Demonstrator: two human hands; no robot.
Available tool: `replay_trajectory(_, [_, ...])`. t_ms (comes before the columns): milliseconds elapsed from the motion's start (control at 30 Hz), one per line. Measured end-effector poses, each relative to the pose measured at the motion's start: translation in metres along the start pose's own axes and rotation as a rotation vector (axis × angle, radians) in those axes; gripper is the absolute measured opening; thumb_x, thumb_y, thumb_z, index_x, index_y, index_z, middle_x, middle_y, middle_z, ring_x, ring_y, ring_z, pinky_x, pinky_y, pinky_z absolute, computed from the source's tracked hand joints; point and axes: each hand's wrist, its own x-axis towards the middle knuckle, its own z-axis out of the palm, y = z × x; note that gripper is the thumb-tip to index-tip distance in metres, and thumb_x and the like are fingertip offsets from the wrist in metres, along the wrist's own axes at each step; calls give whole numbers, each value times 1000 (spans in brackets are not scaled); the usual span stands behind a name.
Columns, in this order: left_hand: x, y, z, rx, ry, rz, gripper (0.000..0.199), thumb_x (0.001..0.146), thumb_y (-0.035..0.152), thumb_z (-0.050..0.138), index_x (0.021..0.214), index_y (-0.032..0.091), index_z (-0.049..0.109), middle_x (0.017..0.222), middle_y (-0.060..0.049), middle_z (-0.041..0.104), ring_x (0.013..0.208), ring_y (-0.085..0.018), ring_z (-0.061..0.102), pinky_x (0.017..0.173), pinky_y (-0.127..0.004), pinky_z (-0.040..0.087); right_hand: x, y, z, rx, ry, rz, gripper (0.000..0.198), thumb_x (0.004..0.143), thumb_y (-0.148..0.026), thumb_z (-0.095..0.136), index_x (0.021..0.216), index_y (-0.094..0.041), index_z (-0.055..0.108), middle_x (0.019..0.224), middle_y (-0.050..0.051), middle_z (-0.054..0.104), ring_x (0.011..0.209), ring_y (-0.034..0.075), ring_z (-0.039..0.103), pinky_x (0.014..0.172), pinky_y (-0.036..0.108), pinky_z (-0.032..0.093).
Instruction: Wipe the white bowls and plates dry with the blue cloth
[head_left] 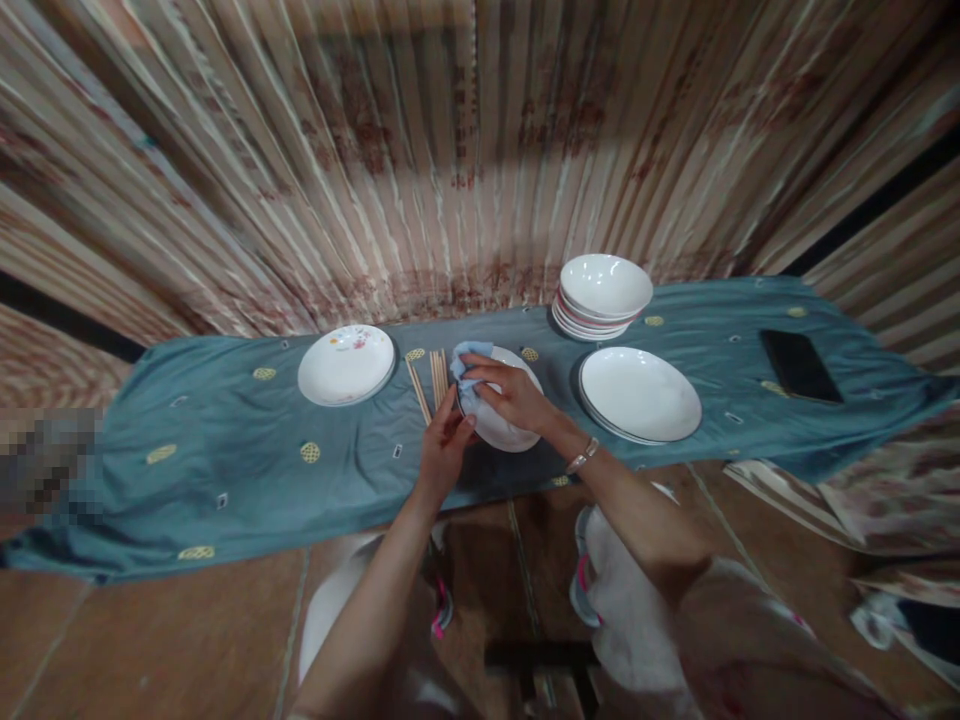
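A white plate (516,432) is tilted up in front of me over the cloth-covered table. My left hand (447,440) grips its left rim, thumb on the near face. My right hand (511,392) presses a crumpled light blue cloth (474,368) against the plate's upper left part, fingers closed over the cloth. Left of the plate, several wooden chopsticks (438,375) lie on the table, partly behind my left hand. Part of the plate's face is hidden under my right hand and the cloth.
Flower-patterned plates (346,365) are stacked at left. White plates (641,393) are stacked at right, with a stack of bowls (604,290) behind them. A dark phone-like slab (801,366) lies far right on the teal tablecloth (247,470). A curtain (420,150) hangs behind the table.
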Motion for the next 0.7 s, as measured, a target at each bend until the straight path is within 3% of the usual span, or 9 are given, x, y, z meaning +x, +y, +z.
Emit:
replay_trajectory(133, [0, -3, -1, -34, 35, -18, 71, 68, 36, 81, 133, 22, 59, 91, -3, 73, 81, -17, 66, 68, -29, 58, -9, -3, 4, 130, -25, 22, 24, 91, -20, 52, 106, -21, 71, 136, 8, 63, 127, 19, 57, 109, 37, 43])
replay_trajectory(300, [0, -3, 0, -88, 30, -36, 65, 65, 34, 81, 126, 23, 62, 99, -5, 73, 87, -19, 67, 69, -29, 58, -14, -3, 7, 346, -55, 88, 20, 91, -30, 58, 102, -20, 72, 129, 9, 66, 121, 20, 61, 105, 36, 45])
replay_trajectory(500, [-1, -4, -2, -85, 8, -46, 74, 63, 35, 80, 132, 24, 58, 108, -5, 72, 97, -22, 67, 78, -34, 57, -16, -8, 7, 502, -50, 177, 22, 81, -37, 71, 94, -19, 73, 121, 8, 67, 115, 21, 62, 102, 36, 46])
replay_trajectory(700, [0, -4, -6, -145, 10, -79, 69, 64, 30, 71, 132, 22, 59, 105, -5, 71, 88, -19, 66, 72, -29, 55, -21, -12, 2, 573, -148, 251, 24, 74, -36, 75, 88, -18, 73, 111, 6, 69, 100, 19, 66, 91, 33, 50])
